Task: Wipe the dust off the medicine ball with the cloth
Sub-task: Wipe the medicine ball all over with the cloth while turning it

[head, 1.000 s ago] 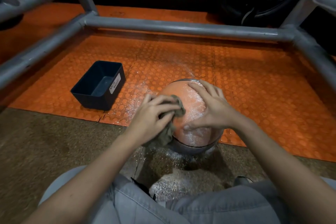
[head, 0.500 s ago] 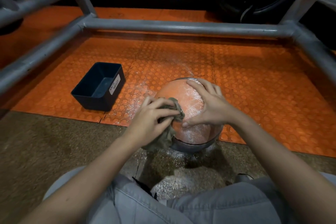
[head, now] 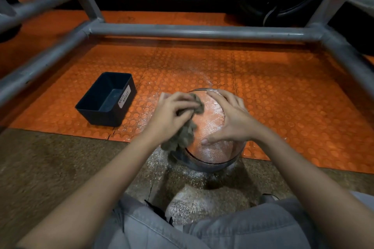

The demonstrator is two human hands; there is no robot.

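1. Moved: left hand (head: 172, 116), clutching cloth (head: 182, 137), further up medicine ball (head: 212, 123).
2. Right hand (head: 232, 121): fingers spread flat, steadying ball between both hands.
3. Dust (head: 214, 147) remains; wiping likely unfinished.

We are looking at a round orange medicine ball (head: 212, 123) with a textured rubbery skin and a dark grey band around its lower part. It is sitting on the floor, straddling the edge where the orange studded mat (head: 283, 107) is meeting the brown speckled floor (head: 50, 168). White dust is coating its top and near face. A crumpled grey-brown cloth (head: 182, 136) is pressing against the ball's upper left side, bunched in our left hand (head: 172, 115), its loose end hanging down the ball's left flank. Our right hand (head: 232, 121) is lying spread on the ball's right side.
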